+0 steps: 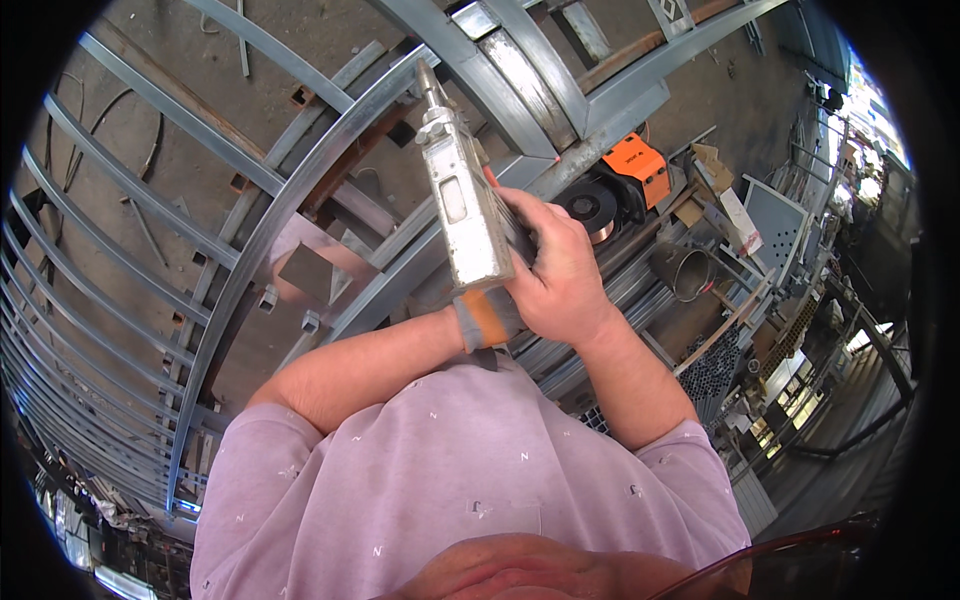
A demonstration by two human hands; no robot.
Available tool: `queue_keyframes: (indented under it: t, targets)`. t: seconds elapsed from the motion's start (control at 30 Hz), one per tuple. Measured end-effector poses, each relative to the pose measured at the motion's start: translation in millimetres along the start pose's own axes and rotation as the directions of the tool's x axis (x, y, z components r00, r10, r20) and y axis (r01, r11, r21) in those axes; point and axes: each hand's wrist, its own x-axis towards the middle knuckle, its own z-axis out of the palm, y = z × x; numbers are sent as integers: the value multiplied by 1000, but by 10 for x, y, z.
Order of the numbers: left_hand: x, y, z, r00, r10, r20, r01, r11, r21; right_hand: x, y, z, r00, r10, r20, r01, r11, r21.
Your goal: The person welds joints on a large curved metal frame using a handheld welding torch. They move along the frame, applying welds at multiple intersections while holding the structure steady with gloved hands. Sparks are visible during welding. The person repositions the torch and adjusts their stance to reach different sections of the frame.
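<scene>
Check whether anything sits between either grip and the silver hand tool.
Right grip: nothing visible; it holds the silver hand tool bare. Left grip: a grey-and-orange glove covers it, by the tool's rear end; whether it touches the tool is hidden.

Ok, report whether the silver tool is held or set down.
Held: the right hand grips the silver tool, whose narrow tip points away from the body.

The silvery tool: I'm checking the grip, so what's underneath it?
Beneath the near end of the silvery tool, the gloved left hand partly shows; the right hand grips its right side. The left fingers are covered, so their hold cannot be seen.
</scene>
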Motion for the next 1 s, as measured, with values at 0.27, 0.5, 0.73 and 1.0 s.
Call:
queue_keyframes:
  t: [0.27, 0.5, 0.73, 1.0]
  targets:
    - [69, 38, -162, 1000, 17, 8, -17, 1000, 11, 91, 8, 95, 990, 138, 3, -137, 987, 89]
    - [77, 34, -203, 1000, 18, 15, -18, 1000, 5, 85, -77, 101, 985, 169, -19, -168, 986, 19]
    - [70, 41, -244, 1000, 19, 21, -19, 1000, 6, 107, -111, 142, 981, 193, -28, -193, 981, -5]
    - [42, 18, -267, 1000, 10, 30, -10, 1000, 4, 117, -180, 154, 977, 211, -32, -213, 976, -37]
